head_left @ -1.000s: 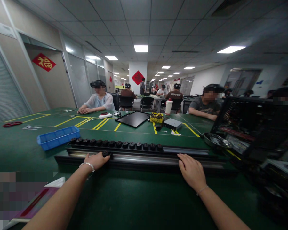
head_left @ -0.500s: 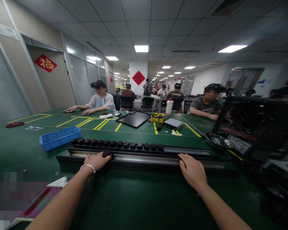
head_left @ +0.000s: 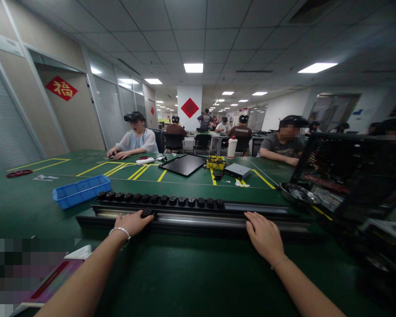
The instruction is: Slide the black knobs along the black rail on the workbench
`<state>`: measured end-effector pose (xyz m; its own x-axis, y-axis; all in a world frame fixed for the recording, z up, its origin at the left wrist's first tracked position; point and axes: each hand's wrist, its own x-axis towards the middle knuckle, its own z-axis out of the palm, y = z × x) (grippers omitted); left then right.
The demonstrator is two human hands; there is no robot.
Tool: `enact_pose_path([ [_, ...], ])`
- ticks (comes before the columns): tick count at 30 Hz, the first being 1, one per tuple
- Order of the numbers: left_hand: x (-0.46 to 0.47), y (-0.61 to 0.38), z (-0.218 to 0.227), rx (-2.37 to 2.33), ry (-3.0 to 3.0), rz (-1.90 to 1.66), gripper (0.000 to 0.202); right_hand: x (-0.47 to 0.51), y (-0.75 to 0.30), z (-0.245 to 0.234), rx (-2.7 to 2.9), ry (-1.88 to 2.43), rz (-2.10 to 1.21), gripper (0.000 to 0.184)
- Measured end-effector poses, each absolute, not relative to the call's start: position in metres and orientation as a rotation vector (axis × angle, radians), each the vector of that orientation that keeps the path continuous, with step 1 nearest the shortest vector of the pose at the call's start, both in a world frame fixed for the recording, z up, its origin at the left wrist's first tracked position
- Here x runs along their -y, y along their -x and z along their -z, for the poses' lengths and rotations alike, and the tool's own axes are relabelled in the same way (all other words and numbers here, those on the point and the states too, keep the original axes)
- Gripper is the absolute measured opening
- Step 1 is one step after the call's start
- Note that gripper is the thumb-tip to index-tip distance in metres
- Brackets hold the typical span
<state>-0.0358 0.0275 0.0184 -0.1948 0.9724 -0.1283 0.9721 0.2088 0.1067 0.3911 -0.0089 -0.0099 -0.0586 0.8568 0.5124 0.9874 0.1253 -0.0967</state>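
Note:
A long black rail (head_left: 198, 219) with a shiny metal groove lies crosswise on the green table in front of me. My left hand (head_left: 132, 223) is closed at its left part, the thumb and fingers on a small black socket module (head_left: 148, 213) in the groove. Over the right part of the same rail lies my right hand (head_left: 266, 235), fingers across the top and thumb at the near side. Just behind, a second black rail (head_left: 257, 207) carries a row of several black socket modules (head_left: 164, 200). Parts of both hands' fingers are hidden.
A blue bin (head_left: 81, 191) stands at the left, and a pink-purple packet (head_left: 57, 279) lies near my left forearm. Right are a metal bowl (head_left: 298, 193) and an open computer case (head_left: 336, 171). Farther back lie a black panel (head_left: 185, 164) and a grey box (head_left: 237, 170). Two people sit across.
My hands and the rails stay in place. The person seated at the far left has drawn an outstretched hand in closer. In the background, a standing person has shifted.

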Motion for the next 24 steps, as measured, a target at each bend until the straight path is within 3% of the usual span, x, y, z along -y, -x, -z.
enact_pose_path([
  [13,-0.025,0.032,-0.02,-2.303,-1.898,0.0,0.075,0.011,-0.389,0.008,1.949,1.792,0.38,0.039],
  [19,-0.02,0.023,-0.02,-2.296,-1.99,-0.006,0.066,0.01,-0.39,0.008,1.96,1.787,0.381,0.04],
  [24,-0.022,0.026,-0.016,-2.329,-1.932,-0.032,0.076,0.01,-0.39,0.008,1.954,1.798,0.383,0.039],
])
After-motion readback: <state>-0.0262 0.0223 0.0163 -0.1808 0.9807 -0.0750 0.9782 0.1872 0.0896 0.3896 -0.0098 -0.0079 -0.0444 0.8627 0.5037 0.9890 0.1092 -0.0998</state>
